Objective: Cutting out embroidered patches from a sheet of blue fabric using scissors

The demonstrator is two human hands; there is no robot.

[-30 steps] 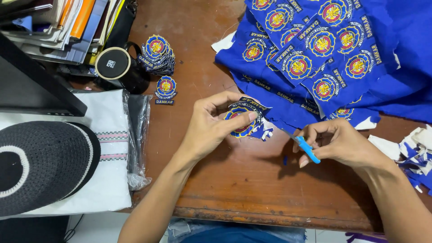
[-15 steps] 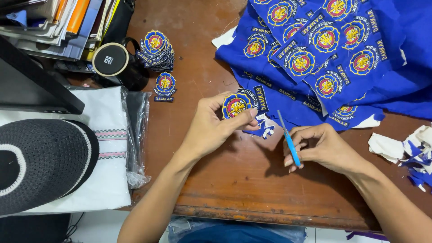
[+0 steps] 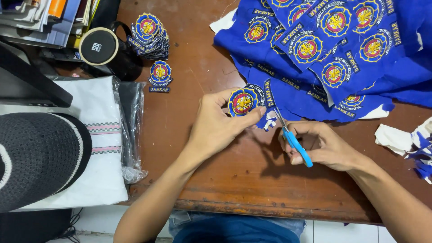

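Left hand (image 3: 216,128) pinches a round embroidered patch (image 3: 243,102); right hand (image 3: 321,146) grips blue-handled scissors (image 3: 292,140), blades touching the patch's right edge, over the wooden table (image 3: 252,180).

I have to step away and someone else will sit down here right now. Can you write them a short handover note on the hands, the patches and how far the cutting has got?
Left hand: pinches one round embroidered patch just above the wooden table.
Right hand: grips the blue-handled scissors, blades pointing up at the patch's lower right edge, where a ragged blue and white fringe remains.
Done: a stack of cut patches lies upper left by a black mug, with a single patch below it. Offcuts lie at the right edge.
Left: the blue fabric sheet, with many uncut emblems, lies upper right.
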